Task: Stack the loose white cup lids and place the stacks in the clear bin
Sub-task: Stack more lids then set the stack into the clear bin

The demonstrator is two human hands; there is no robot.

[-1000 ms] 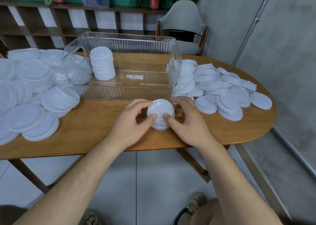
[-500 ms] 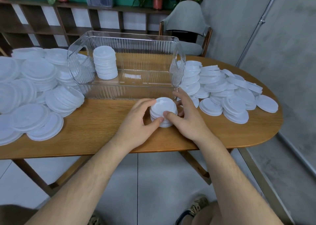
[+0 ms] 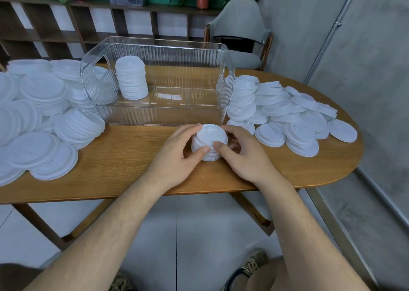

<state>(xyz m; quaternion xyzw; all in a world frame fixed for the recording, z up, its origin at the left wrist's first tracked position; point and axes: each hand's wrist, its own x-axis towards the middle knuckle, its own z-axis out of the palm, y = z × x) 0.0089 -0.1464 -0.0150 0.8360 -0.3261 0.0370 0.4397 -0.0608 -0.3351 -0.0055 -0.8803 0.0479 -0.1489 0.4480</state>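
While both hands close around it, a short stack of white lids [image 3: 209,139] sits on the wooden worktop [image 3: 124,158], just in front of the clear bin [image 3: 163,115]. The left hand [image 3: 174,158] curls round this stack from 9 o'clock, thumb on its near side. The right hand [image 3: 245,160] grips it from 3 o'clock, thumb at the top rim. At 11 o'clock, inside the bin's left end, a taller stack [image 3: 131,80] stands upright. At 2 o'clock loose lids [image 3: 287,118] lie heaped, and more lids [image 3: 39,118] spread at 9 o'clock.
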